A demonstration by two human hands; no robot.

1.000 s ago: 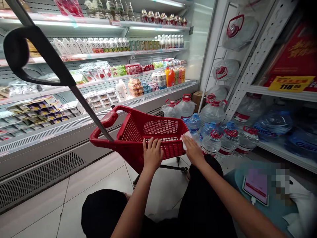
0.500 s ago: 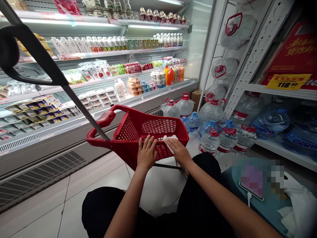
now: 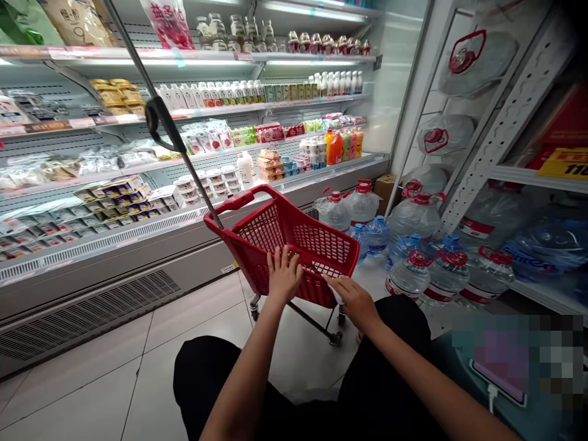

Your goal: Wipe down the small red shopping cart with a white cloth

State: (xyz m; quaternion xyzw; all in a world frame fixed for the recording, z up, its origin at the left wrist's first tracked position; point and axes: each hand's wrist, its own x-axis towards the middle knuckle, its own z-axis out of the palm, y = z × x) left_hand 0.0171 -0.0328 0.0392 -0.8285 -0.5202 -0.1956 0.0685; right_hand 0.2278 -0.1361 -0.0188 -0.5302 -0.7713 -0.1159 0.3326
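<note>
Right hand [image 3: 356,300] grasps a white wipe [image 3: 336,295] at a red cart [image 3: 252,266]; left hand [image 3: 282,280] rests, fingers splayed. A yellow tag [image 3: 564,163] begins "11".

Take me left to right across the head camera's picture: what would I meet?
Yellow tubs → black pole grip → red cart, at its near side the left hand, then the right hand with a white cloth → front row of water bottles → yellow price sign.
</note>
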